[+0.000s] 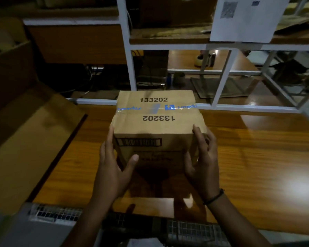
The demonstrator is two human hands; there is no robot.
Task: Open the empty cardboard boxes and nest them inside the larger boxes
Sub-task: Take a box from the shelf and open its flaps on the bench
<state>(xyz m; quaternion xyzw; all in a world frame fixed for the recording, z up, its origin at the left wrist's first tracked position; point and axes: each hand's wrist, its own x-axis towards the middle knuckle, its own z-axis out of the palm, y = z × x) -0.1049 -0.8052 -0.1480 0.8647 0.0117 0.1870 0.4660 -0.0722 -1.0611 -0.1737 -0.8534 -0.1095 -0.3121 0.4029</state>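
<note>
Forearms, two, entering from the bottom edge; dark wristband on the right

Left hand: fingers straight and together, flat on the left wall of the small box, thumb spread across its front face, bracing

Right hand: fingers bent and a little apart, cupping the right front corner, thumb at the front

Small box: upright over the wooden table, squeezed from both sides, probably to steady it for opening; whether it is resting or lifted cannot be told

Blue tape: seals the top flaps, so the box is not yet opened

Large box: left, flap down, likely the nesting destination
</note>
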